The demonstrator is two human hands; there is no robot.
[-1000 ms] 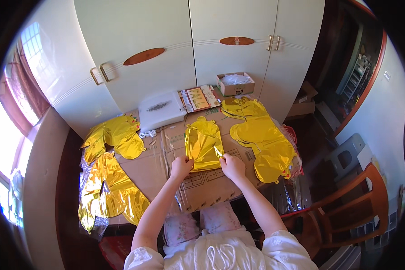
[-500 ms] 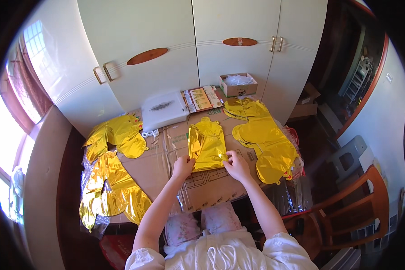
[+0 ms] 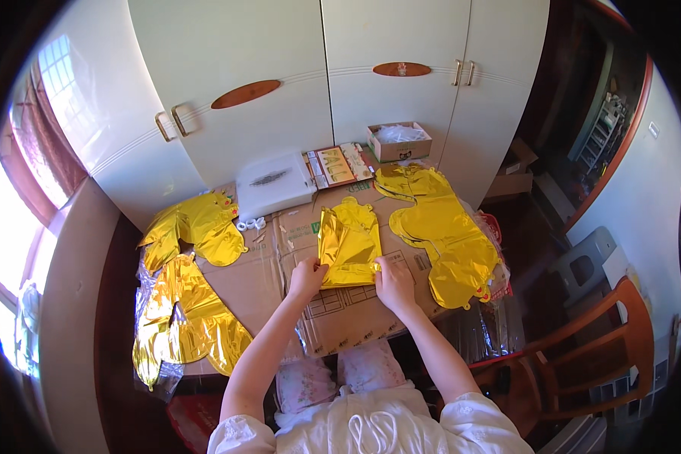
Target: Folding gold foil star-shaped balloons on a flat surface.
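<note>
In front of me a partly folded gold foil balloon (image 3: 348, 240) lies flat on the cardboard (image 3: 268, 284). Its near edge is turned over into a straight fold, while the far end keeps a wavy outline with a small tab. My left hand (image 3: 308, 278) pinches the fold's left corner between thumb and fingers. On the opposite side my right hand (image 3: 395, 281) grips the right edge, its fingertips closed on the foil. Flat, unfolded gold foil balloons (image 3: 450, 238) are piled just right of my right hand.
More gold balloons (image 3: 193, 321) spread along the table's left side over clear plastic. At the back are a white plastic packet (image 3: 276, 185), a printed flat carton (image 3: 339, 166) and a small open box (image 3: 399, 151) of clear plastic pieces. A wooden chair (image 3: 598, 348) stands right.
My right hand has moved slightly left and turned more upright at the balloon's right edge. The left hand keeps its pinch, and creases across the foil have shifted.
</note>
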